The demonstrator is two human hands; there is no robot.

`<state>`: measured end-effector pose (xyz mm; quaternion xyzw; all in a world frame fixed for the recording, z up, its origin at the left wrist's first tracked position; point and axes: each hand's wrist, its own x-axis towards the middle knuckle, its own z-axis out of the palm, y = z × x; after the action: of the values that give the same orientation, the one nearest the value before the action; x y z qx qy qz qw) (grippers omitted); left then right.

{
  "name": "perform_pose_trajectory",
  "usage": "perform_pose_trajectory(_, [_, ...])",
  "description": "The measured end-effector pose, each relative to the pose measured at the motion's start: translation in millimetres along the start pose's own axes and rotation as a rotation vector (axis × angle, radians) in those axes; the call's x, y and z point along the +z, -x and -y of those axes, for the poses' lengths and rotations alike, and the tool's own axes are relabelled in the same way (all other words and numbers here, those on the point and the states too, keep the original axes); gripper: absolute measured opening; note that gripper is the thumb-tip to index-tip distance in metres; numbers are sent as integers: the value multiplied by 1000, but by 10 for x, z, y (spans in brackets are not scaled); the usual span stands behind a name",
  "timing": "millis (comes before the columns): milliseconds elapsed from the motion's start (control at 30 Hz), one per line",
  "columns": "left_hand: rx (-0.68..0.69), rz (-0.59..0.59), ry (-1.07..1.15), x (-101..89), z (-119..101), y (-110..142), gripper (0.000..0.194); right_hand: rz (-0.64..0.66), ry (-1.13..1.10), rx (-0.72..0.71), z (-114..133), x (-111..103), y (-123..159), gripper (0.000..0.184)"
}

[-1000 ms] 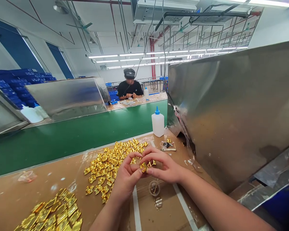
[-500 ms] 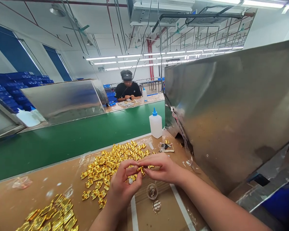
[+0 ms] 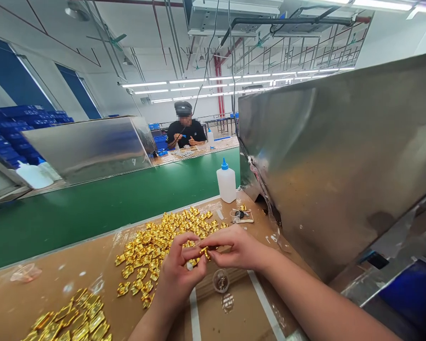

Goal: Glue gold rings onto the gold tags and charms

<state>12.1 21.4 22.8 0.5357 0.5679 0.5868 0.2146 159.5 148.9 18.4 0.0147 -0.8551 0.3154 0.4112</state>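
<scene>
A small shiny gold piece [image 3: 205, 253] is held between my two hands above the brown worktable. My left hand [image 3: 180, 269] pinches it from the left, thumb and fingers curled around it. From the right, my right hand [image 3: 237, 248] grips its other side between thumb and fingertips. The fingers hide part of the piece. Just below them, a small clear plastic cup [image 3: 220, 281] stands on the table. Behind and left of my hands spreads a pile of similar gold pieces [image 3: 151, 246]. Flatter gold pieces [image 3: 76, 318] lie heaped at the lower left.
A white squeeze bottle [image 3: 226, 183] with a blue cap stands at the table's back edge. Beyond runs a green belt [image 3: 102, 203]; a co-worker [image 3: 186, 131] sits across it. A tall metal panel [image 3: 337, 175] rises on the right. Small tools [image 3: 242, 216] lie near the bottle.
My hands keep hold of the gold piece, which shows slightly more between the fingertips. The view has shifted a little. Across the belt, the co-worker's hands have moved apart, one raised with something blue.
</scene>
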Motion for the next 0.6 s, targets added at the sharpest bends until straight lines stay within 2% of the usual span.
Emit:
perform_pose_trajectory(133, [-10,-37,62,18,-39,4,30,10,18,38,30,24,-8,33])
perform_pose_trajectory(233, [-72,0,160,6,-45,-17,32,21,-17,90,68,3,-17,32])
perform_pose_trajectory(367, [-217,72,442,-33,-36,-84,49,10,-188,191,125,-49,-37,26])
perform_pose_trajectory(467, [-274,97,606,-52,-17,-121,60,21,-298,252,151,-61,-51,27])
perform_pose_trajectory(600, [-318,114,674,-62,27,-136,64,51,-372,291,145,-52,-56,26])
